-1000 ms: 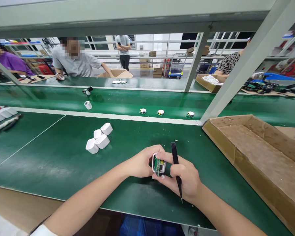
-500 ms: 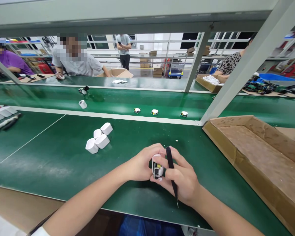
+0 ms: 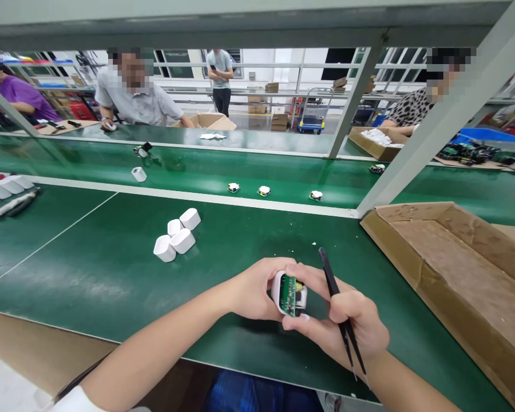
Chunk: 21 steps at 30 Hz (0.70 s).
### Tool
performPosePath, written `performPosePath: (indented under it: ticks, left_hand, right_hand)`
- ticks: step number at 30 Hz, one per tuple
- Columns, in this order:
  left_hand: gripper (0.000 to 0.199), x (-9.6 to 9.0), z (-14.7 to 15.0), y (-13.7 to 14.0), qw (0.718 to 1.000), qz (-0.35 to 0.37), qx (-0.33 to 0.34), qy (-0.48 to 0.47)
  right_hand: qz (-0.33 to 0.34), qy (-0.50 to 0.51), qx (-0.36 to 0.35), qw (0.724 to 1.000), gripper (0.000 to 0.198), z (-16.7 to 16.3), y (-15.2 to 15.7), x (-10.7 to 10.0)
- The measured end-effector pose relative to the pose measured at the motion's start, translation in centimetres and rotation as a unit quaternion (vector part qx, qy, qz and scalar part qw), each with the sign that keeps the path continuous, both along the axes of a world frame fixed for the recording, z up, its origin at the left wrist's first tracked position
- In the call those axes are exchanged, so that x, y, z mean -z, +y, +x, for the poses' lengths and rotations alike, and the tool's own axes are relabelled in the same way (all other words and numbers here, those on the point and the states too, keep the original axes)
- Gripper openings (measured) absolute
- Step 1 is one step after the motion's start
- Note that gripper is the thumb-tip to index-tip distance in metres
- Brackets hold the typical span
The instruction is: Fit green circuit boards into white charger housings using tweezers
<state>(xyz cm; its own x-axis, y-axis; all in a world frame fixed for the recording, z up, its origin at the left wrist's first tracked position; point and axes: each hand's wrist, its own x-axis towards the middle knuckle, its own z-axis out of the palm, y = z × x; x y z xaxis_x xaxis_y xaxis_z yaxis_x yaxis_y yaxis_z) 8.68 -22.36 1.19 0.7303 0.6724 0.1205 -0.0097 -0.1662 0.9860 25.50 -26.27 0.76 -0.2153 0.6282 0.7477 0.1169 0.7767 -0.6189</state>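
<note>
Left hand (image 3: 257, 289) clamped round a white casing (image 3: 277, 292), held above the bench (image 3: 240, 240). Right hand (image 3: 367, 320) pinches a green board (image 3: 289, 294) at the casing's mouth; how deep it sits, we cannot tell. We note tweezers (image 3: 332, 280) tucked in that hand, tips apart. Four loose shells (image 3: 183, 241) cluster leftward.

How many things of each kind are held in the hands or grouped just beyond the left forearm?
White rounded plastic housings, four grouped and one held: 5
Green printed circuit board: 1
Slim black tweezers, one pair: 1
Total: 7
</note>
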Motion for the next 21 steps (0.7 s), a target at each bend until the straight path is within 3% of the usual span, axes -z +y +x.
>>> performPosePath:
  ticks: [4,7,14,21]
  left_hand:
    - [0.039,1.1,-0.2,0.6,0.998,-0.042,-0.046,0.023]
    - [0.041,1.8,-0.1,1.0,0.996,-0.059,-0.047,0.044]
    - [0.048,0.8,-0.2,0.5,0.999,0.008,-0.016,0.032]
    - [0.044,0.8,-0.2,0.5,0.999,0.033,0.016,0.020]
  right_hand:
    - [-0.053,-0.005,0.002,0.999,0.043,1.1,-0.8,-0.4]
    - [-0.054,0.031,0.032,0.998,0.043,1.3,-0.8,-0.5]
    - [-0.004,-0.020,0.077,0.997,0.046,0.2,0.4,-0.2]
    - [-0.008,-0.052,0.110,0.993,0.047,-0.1,0.3,0.1]
